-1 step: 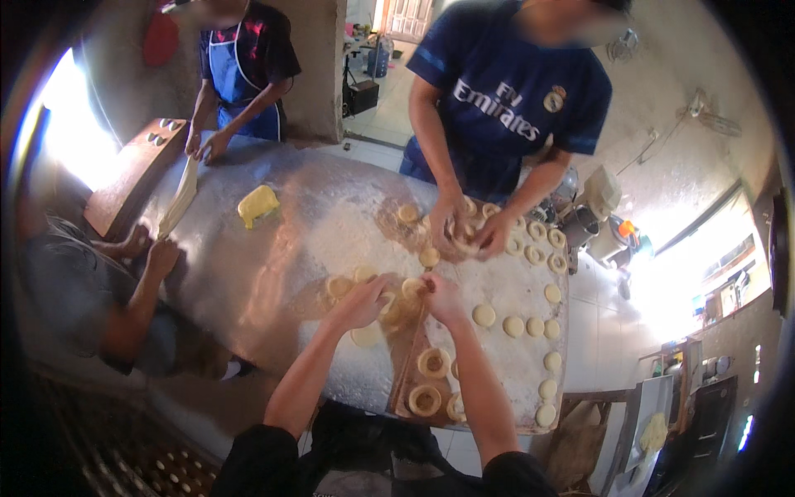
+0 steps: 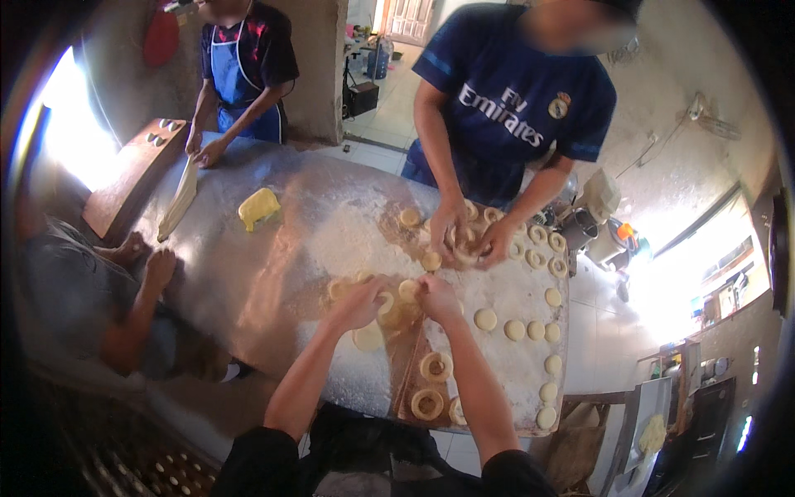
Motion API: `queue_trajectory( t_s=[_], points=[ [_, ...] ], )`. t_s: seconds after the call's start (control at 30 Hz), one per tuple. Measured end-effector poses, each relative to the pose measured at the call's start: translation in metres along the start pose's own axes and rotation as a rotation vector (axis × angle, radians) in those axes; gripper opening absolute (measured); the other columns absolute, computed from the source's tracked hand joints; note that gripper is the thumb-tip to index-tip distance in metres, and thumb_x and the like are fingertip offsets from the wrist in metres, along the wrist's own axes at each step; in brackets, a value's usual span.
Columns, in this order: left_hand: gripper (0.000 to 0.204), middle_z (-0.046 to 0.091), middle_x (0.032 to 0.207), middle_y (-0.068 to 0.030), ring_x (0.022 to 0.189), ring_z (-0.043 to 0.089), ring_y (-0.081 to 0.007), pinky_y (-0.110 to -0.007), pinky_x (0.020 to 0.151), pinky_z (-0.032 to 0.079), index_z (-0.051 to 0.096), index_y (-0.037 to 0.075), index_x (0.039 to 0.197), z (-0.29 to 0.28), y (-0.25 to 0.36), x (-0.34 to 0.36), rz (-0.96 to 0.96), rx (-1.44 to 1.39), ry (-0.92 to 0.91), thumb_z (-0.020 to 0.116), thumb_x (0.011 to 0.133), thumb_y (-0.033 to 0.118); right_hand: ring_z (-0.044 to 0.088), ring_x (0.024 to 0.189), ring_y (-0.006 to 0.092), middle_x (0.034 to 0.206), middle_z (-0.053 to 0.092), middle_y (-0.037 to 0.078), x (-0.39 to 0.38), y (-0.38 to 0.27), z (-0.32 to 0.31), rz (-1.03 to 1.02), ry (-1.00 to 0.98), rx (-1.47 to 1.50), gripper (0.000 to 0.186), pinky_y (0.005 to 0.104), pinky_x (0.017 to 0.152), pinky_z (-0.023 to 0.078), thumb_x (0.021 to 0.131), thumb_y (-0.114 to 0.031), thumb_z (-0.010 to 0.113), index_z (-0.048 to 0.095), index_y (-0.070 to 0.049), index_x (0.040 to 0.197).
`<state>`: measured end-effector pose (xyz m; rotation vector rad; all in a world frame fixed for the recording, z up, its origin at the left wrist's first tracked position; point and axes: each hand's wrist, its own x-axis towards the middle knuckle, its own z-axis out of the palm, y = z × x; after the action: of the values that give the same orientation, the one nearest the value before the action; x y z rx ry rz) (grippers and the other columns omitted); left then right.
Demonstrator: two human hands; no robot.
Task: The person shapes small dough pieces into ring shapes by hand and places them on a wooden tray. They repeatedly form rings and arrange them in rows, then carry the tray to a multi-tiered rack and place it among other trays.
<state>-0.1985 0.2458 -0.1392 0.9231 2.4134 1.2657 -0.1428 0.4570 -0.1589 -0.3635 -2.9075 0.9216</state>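
Note:
Above the floured table edge, my left hand (image 2: pixel 359 305) is closed, its curled fingertips at a pale dough ring (image 2: pixel 386 304). My right hand (image 2: pixel 438 298) pinches the side of a small round dough piece (image 2: pixel 408 289), partly hidden by the fingers. A flat dough disc (image 2: pixel 368 337) lies under my left wrist, and another dough piece (image 2: pixel 338 288) sits beyond that hand. Beside my right forearm, two dough rings (image 2: pixel 436 366) rest on a wooden board (image 2: pixel 406 389). Across from me, a co-worker's hands (image 2: pixel 474 240) handle dough.
Dough discs (image 2: pixel 485 318) and rings (image 2: pixel 537 232) line the floured board on the right. A yellow block (image 2: pixel 260 209) sits on the metal tabletop (image 2: pixel 248 273). At the left, two other people's hands stretch a long dough strip (image 2: pixel 180 203). Loose flour (image 2: pixel 348 236) covers the middle.
My hands have shifted very slightly, the right one a little to the left with the small dough piece. The co-worker opposite leans slightly differently, and the left person's near hand has drawn back from the strip.

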Motion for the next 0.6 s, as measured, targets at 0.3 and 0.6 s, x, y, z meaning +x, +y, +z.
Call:
queue_trajectory(
  t_s=[0.3,0.6],
  points=[
    [0.029,0.056,0.104,-0.019,0.093,0.055,-0.0372,-0.044,0.086,0.045,0.056,0.005,0.116,-0.035,-0.092,0.04,-0.012,0.398,0.423,0.059,0.088,0.005,0.064,0.087,0.0298,0.093,0.065,0.013,0.014,-0.032,0.016,0.046,-0.068,-0.102,0.031,0.0416,0.076,0.05,0.082,-0.018,0.069,0.057,-0.005,0.108],
    [0.025,0.068,0.087,-0.0112,0.078,0.065,-0.0155,-0.029,0.071,0.052,0.065,-0.001,0.106,-0.04,0.04,-0.023,-0.116,-0.543,0.066,0.071,0.087,0.013,0.057,0.08,0.0107,0.091,0.063,0.007,-0.034,-0.086,-0.034,0.007,-0.119,0.863,0.046,0.0276,0.07,0.047,0.083,-0.005,0.073,0.043,-0.006,0.118]
  ],
)
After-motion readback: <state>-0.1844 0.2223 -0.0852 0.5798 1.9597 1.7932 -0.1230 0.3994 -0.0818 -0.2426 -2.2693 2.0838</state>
